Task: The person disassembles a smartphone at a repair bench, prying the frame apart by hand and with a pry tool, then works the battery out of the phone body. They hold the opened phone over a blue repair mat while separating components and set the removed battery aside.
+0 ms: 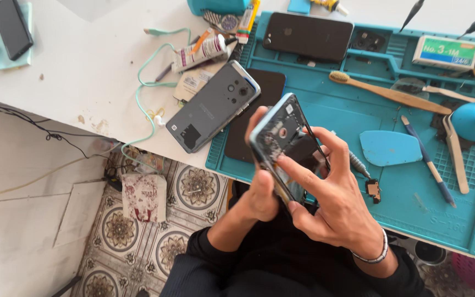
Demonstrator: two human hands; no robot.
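Observation:
My left hand grips an opened phone with its back cover off and the inner parts showing, tilted on edge above the front rim of the teal work mat. My right hand rests its fingers on the phone's exposed inside, index finger pressing near the middle, thumb and other fingers spread over the right edge. A small dark loose part lies on the mat just right of that hand. A thin metal tool pokes out behind my right fingers.
A grey phone back and a black phone lie left of the mat. Further back are another black phone, a bamboo toothbrush, blue pry pick, blue pen tool, glue tubes, mint cable.

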